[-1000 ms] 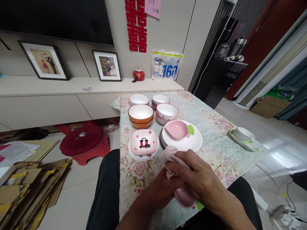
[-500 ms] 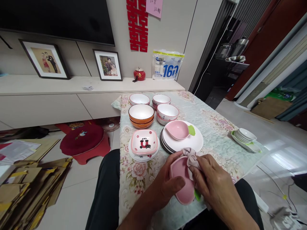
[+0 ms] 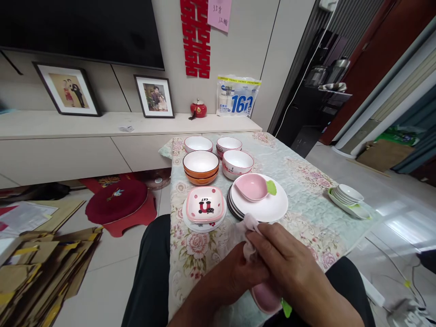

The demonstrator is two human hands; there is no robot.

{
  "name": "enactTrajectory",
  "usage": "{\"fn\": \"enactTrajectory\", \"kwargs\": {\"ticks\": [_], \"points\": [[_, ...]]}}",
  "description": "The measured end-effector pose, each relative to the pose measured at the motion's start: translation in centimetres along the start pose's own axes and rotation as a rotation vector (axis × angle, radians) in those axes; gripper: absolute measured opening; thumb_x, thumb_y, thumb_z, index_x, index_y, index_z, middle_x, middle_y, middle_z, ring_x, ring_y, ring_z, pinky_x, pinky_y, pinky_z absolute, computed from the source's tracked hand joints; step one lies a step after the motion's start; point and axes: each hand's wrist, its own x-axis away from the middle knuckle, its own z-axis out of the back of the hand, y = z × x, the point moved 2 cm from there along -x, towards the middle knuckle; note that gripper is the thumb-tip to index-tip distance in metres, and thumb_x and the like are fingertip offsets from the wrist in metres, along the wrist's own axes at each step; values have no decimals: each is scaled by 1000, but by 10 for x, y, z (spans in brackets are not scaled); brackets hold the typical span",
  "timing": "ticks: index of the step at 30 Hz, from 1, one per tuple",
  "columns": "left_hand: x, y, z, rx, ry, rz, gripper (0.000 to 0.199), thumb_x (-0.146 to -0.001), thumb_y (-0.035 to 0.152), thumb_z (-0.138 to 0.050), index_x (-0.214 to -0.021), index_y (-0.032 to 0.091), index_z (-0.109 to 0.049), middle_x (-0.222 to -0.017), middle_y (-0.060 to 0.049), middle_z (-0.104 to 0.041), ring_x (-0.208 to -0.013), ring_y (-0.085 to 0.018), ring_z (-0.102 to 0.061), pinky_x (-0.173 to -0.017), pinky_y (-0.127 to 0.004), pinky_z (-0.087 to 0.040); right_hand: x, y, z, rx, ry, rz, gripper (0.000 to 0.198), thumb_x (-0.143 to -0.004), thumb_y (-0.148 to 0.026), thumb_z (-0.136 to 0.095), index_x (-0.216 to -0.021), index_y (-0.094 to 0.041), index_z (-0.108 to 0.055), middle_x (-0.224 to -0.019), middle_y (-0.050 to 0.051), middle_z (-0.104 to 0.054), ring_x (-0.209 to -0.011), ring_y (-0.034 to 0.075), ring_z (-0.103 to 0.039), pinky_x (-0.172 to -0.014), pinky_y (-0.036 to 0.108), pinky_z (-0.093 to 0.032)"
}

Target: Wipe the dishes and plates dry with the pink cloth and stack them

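Observation:
My left hand (image 3: 238, 274) is closed around a pink dish (image 3: 266, 299) with a green leaf-shaped end, low at the table's near edge. Bunched in my closed right hand (image 3: 289, 263) is a pale cloth (image 3: 250, 225), pressed over the dish's far end. Both hands cover most of the dish. Just beyond them, a smaller pink bowl (image 3: 251, 187) with a green leaf handle rests on a stack of plates (image 3: 277, 206), white on top. A square cat-patterned dish (image 3: 205, 204) sits on small round plates to the left.
Orange bowls (image 3: 200, 167) and white bowls with pink rims (image 3: 237, 163) stand farther back on the flowered tablecloth (image 3: 195, 247). Small white dishes (image 3: 347, 194) are stacked near the right edge. A red stool (image 3: 117, 202) and flattened cardboard (image 3: 37, 268) are on the floor at left.
The pink dish has moved lower and nearer to me. My right hand and the cloth have shifted left across it, hiding more of its inside.

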Motion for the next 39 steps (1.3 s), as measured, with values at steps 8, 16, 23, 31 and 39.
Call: {"fn": "enactTrajectory", "kwargs": {"ticks": [8,16,23,31,39], "points": [[-1,2,0,75,-18,-68,56,-80,54,-70,-121,16,-64,-109,-10,-69,-109,-34,-62,-90,-46,-49,5,14,-4,-126,-1,-134,32,-99,-11,-44,-128,-12,-57,-110,15,-60,-97,23,-62,-78,34,-59],[0,-11,6,172,117,-165,92,-70,53,-82,-147,24,-44,-147,-16,-52,-132,-39,-49,-109,-50,-38,27,27,-11,-181,28,-442,15,-99,-23,-50,-110,-17,-59,-92,8,-58,-81,21,-61,-68,35,-53],[-1,-16,5,184,130,-221,89,-69,52,-82,-145,23,-45,-150,-17,-49,-135,-42,-45,-108,-53,-39,28,31,-13,-209,44,-533,11,-98,-32,-55,-101,-22,-60,-87,4,-60,-81,23,-58,-69,37,-47],[0,-10,5,235,93,-271,81,-73,47,-80,-145,28,-47,-153,-13,-45,-139,-40,-40,-113,-52,-34,14,36,-9,-313,104,-364,24,-99,-18,-51,-122,-21,-55,-95,6,-58,-85,19,-59,-72,31,-51],[6,-13,3,518,-69,-22,76,-84,56,-65,-152,39,-33,-150,-11,-45,-126,-40,-53,-91,-58,-53,-4,42,13,-258,-131,-75,29,-100,-17,-43,-127,-20,-54,-103,9,-62,-90,20,-62,-72,31,-55]]}}
